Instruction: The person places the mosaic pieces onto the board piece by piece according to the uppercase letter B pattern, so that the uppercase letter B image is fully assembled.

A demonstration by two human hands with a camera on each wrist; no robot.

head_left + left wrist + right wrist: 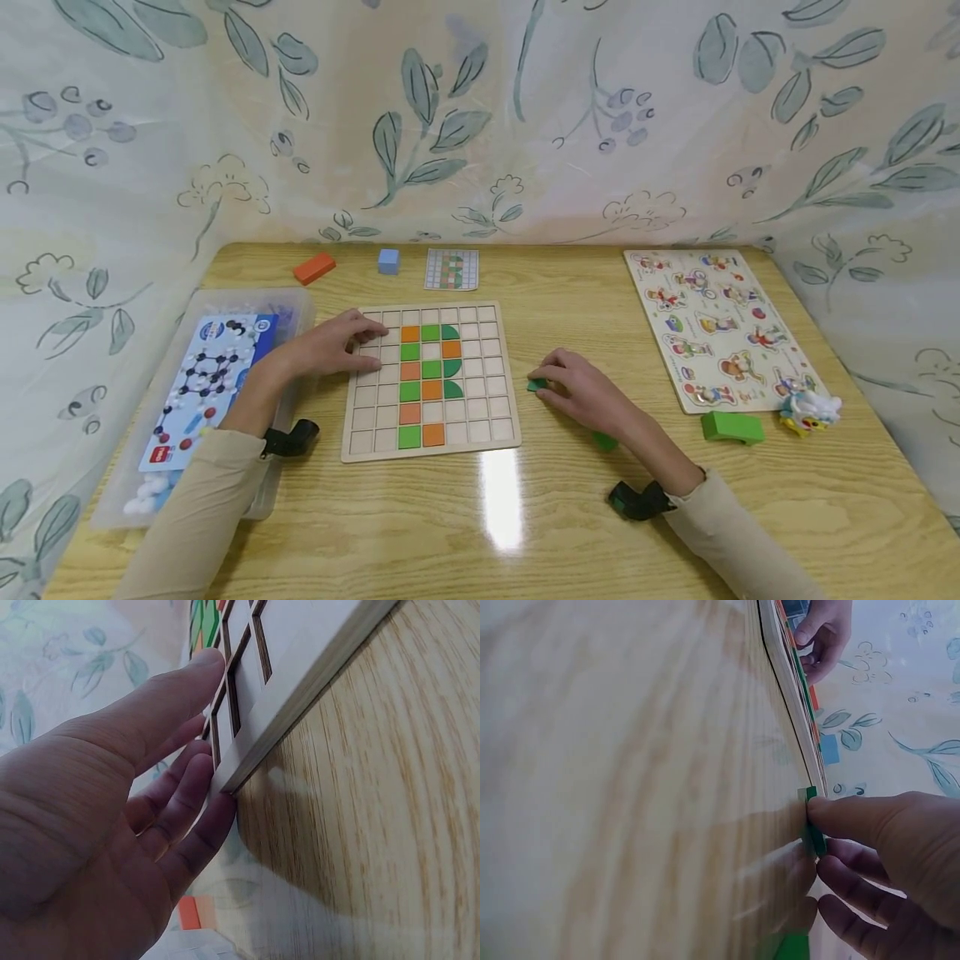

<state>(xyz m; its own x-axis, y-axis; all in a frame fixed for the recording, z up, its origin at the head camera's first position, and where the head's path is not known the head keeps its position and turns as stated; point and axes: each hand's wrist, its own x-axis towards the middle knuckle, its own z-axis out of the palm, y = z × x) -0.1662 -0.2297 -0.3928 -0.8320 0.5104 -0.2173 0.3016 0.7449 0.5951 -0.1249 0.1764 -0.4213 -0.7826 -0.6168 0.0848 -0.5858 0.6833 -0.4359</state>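
Observation:
A wooden grid board [482, 424] lies on the table, with orange squares, light green squares and dark green rounded tiles [453, 389] set in several of its cells. At its left edge rests my left hand [330, 346], thumb and fingers loosely spread over the rim; the left wrist view shows the fingertips touching the board edge. To the right of the board, my right hand [581, 387] pinches a small dark green tile [814, 821] between thumb and fingers, low over the tabletop. Partly under the right wrist lies a green piece [604, 442].
A small pattern card [452, 269], a blue cube [388, 262] and a red block [314, 268] lie behind the board. On the left stands a plastic box [262, 500] with a molecule-model cover. A picture puzzle [678, 367], green block [732, 427] and toy figure [810, 412] are right.

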